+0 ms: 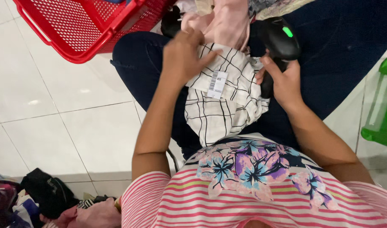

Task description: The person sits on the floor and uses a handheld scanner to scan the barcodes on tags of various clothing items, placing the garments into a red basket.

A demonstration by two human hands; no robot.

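1. Scanning step in hand, by the look of it: white checked garment (227, 105) spread on the lap, its white barcode tag (217, 84) turned face up.
2. Left hand (183, 57) lying flat on the upper left of the garment, fingers extended and slightly curled over the cloth, pressing rather than gripping; thumb pointing toward the tag, just beside it.
3. Right hand (282, 82) closed around the grip of a black handheld scanner (280, 42), green light lit on its top; scanner head held just beside the garment's right edge, above and to the right of the tag.
4. Next move, as a judgement: calls for the tag kept flat and unwrinkled under the left fingers, and the scanner head tilted toward the barcode; cannot tell from this view where the scanner window is aimed now.
5. Look of the garment: thin, soft, crumpled fabric, white with a black grid of lines, folded loosely over dark blue trousers (159, 63); likely to slide and bunch if let go.
6. Around it: pink clothing (227, 21) heaped beyond the garment, a red plastic basket (75, 29) on the white tiled floor (54, 109) to the left, a green plastic object (381, 105) at the right edge, more clothes (45, 194) piled at lower left.
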